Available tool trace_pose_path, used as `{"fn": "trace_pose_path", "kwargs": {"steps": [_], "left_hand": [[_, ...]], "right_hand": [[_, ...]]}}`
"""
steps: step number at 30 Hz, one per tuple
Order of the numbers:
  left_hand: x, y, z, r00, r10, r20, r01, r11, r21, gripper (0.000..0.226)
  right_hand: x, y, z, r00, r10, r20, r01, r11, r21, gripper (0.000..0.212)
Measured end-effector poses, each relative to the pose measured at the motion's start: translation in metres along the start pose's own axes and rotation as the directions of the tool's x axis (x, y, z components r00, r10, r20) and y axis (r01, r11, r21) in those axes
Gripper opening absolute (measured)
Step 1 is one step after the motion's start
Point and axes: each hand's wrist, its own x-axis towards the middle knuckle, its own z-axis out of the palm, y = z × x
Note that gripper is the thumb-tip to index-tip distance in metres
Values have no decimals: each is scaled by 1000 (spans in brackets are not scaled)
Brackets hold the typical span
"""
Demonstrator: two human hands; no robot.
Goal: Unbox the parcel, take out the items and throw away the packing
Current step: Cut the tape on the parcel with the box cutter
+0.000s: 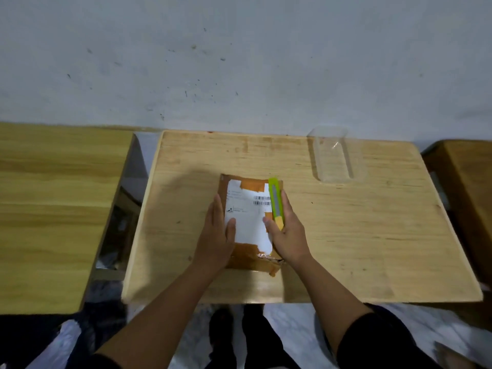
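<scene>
1. far left: a second wooden table (53, 209), separated by a gap from the middle one; nothing to do with the step.
2. left hand (217, 230) lies flat on the left edge of the parcel (250, 235), fingers straight, thumb on the white label (247, 217); it presses, does not grip.
3. parcel: brown, taped, flat on the middle table (346, 235), near its centre. tape looks intact, so still sealed.
4. right hand (286, 230) lies along the parcel's right edge, thumb and fingers around a green and yellow utility knife (276, 202) held against the top face. blade not visible; cannot tell if extended.
5. step in hand (judgement): opening, at the very start; nothing out yet.
6. next move calls for blade out, shallow cut along a taped seam, left hand clear of the cut line.
7. right: clear plastic tray (332, 158) at the back, well apart from the parcel.
</scene>
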Motion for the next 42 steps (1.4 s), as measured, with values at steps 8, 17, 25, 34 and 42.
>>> {"fn": "trace_pose_path", "kwargs": {"steps": [8, 17, 25, 34, 42], "left_hand": [[-11, -1, -1, 999, 31, 42, -31, 999, 15, 64], [-7, 4, -1, 999, -4, 38, 2, 999, 52, 64], [-10, 2, 4, 1000, -5, 20, 3, 997, 74, 62], [-12, 2, 3, 1000, -6, 22, 5, 997, 76, 62], [-12, 2, 3, 1000, 18, 11, -19, 998, 64, 62]], "right_hand": [[-20, 5, 3, 997, 29, -68, -31, 999, -27, 69], [-24, 1, -15, 997, 58, -47, -57, 998, 28, 58], [-23, 15, -24, 992, 108, 62, -118, 975, 189, 51], [-24, 19, -20, 986, 165, 30, -167, 948, 271, 42], [-31, 11, -7, 969, 96, -227, -50, 979, 199, 37]]}}
